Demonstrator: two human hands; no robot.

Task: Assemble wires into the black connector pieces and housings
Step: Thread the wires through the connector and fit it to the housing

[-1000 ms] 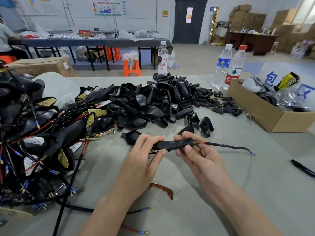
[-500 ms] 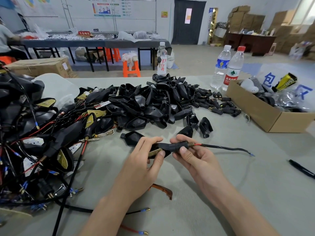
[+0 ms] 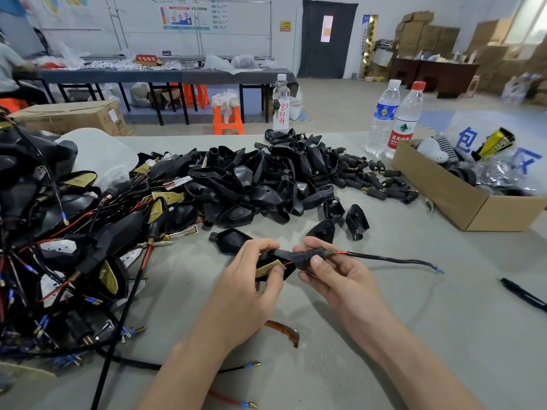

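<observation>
- Left hand (image 3: 254,282) pinches a black housing (image 3: 285,255): thumb pressed on its brass plate (image 3: 270,268), fingers curled over the top.
- Right hand (image 3: 337,276) grips the black connector piece (image 3: 307,257) sitting on the housing's neck, thumb on the near side, fingers wrapped behind.
- Both hands close together, held just above the bench (image 3: 399,335), low centre of view.
- Threaded metal end (image 3: 328,252) sticks out of the connector piece to the right.
- Wire (image 3: 393,258) comes out of that end, red then black sleeve, sags to the right and finishes in a blue tip.
- A bit of red wire shows between the brass plate and the connector piece.
- Spare housing (image 3: 231,241) lies on the bench just beyond the left hand.
- Big pile of loose housings (image 3: 266,179) mid-bench; heap of small connector pieces (image 3: 381,182) to its right.
- Wired units (image 3: 74,232) tangled in a heap on the left.
- Amber lens (image 3: 284,331) on the bench between the forearms.
- Cardboard box (image 3: 444,196) at right, two water bottles (image 3: 393,119) behind it, black pen (image 3: 524,294) near the right edge.
</observation>
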